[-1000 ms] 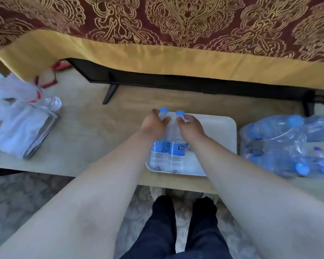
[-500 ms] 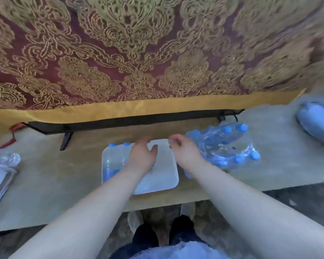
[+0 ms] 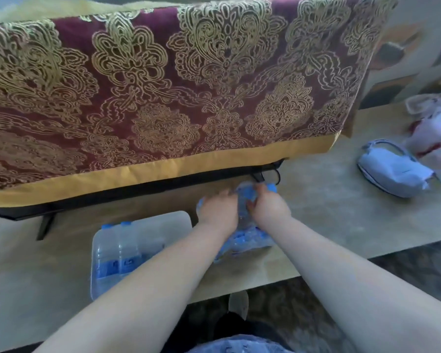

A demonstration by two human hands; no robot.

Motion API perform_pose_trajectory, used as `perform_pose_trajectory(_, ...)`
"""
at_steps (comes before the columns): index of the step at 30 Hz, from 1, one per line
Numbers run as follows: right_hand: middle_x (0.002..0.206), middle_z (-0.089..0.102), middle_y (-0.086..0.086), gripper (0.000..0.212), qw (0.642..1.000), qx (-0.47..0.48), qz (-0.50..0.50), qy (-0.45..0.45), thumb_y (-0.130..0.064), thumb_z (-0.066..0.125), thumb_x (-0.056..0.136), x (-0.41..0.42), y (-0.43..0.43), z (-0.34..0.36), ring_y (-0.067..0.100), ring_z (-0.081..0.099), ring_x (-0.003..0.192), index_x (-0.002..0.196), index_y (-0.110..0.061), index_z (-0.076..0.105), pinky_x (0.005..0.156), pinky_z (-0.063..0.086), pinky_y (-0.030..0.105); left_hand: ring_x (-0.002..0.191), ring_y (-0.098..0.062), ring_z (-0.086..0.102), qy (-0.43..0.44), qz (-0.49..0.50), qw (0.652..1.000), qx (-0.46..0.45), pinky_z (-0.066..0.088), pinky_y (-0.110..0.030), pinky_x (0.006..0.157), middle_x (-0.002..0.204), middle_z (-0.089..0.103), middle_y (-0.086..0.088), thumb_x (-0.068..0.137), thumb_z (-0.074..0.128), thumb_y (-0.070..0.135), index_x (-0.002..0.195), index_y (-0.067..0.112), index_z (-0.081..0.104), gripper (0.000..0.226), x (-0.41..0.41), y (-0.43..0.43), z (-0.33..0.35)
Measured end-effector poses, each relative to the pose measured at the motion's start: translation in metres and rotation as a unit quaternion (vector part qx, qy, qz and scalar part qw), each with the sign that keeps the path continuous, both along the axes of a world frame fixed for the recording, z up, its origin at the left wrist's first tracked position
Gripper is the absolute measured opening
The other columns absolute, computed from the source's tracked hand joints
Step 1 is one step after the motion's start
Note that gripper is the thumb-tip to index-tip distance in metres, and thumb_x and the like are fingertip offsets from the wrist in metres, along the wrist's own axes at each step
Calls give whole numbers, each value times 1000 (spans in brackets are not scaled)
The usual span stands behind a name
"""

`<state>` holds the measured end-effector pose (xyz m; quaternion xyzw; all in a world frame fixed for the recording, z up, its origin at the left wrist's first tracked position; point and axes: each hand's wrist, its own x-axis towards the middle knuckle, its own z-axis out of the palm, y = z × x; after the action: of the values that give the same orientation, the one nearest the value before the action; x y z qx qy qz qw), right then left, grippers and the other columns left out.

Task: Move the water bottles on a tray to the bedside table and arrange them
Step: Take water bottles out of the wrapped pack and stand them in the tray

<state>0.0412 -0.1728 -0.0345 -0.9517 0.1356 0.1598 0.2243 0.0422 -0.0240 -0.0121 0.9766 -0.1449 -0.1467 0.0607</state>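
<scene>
A white tray [image 3: 168, 222] lies on the beige table, with two clear water bottles [image 3: 117, 253] with blue caps and labels standing at its left side. To the tray's right sits a plastic-wrapped pack of water bottles [image 3: 247, 238]. My left hand [image 3: 218, 208] presses on the pack's left side. My right hand [image 3: 269, 203] grips its top near a blue cap. The hands hide most of the pack, and I cannot tell whether a single bottle is held.
A TV draped in a maroon and gold cloth [image 3: 163, 93] stands behind the tray on black feet [image 3: 45, 225]. A light-blue pouch [image 3: 392, 171] and a white bag [image 3: 435, 131] lie at the right. The table's front edge [image 3: 341, 266] runs near my arms.
Both hands left the two bottles on the tray and moved right onto the wrapped pack. The view swung up and to the right.
</scene>
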Motion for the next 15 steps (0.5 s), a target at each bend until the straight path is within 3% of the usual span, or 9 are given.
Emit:
perform_pose_trajectory(2,100,68,9,50,1000,-17,3,10,-44,56,90,5,-2,-10,34,67,92,134,-28,39,65,50,36,107,-31,61,-25,-23,999,35,44,-43,89,139,52,-4,88,61,19,141,22,49,55,5,-2,-5)
perform_pose_trajectory(4,104,67,11,54,1000,-17,11,11,-45,55,91,6,-3,-18,35,66,94,138,-27,38,66,50,37,96,-32,65,-90,-69,993,31,46,-39,83,141,52,-8,81,68,18,134,24,57,55,6,1,-7)
perform_pose_trajectory(8,115,65,10,55,1000,-5,14,3,-46,55,91,6,-7,-31,36,64,100,142,-32,39,70,47,38,62,-29,61,-134,-149,978,66,46,-37,69,107,65,-13,52,86,17,99,16,75,48,2,8,-10)
perform_pose_trajectory(9,117,65,9,55,1000,-7,15,8,-49,54,91,7,-8,-32,36,64,102,142,-35,38,74,50,40,62,-28,61,-141,-142,976,83,45,-36,70,103,64,-12,51,87,19,100,17,76,51,2,9,-11)
perform_pose_trajectory(12,115,66,7,59,999,-21,31,20,-55,51,93,7,-9,-35,34,64,104,146,-38,33,82,55,46,74,-30,62,-144,-100,975,133,42,-37,77,111,61,-11,65,80,22,129,24,63,67,7,10,-14)
perform_pose_trajectory(15,102,68,5,59,999,-20,29,4,-58,50,92,7,-10,-36,31,65,92,144,-36,37,66,51,36,70,-27,61,-144,-97,970,168,44,-36,76,98,62,-6,74,70,19,126,27,65,54,15,8,-10)
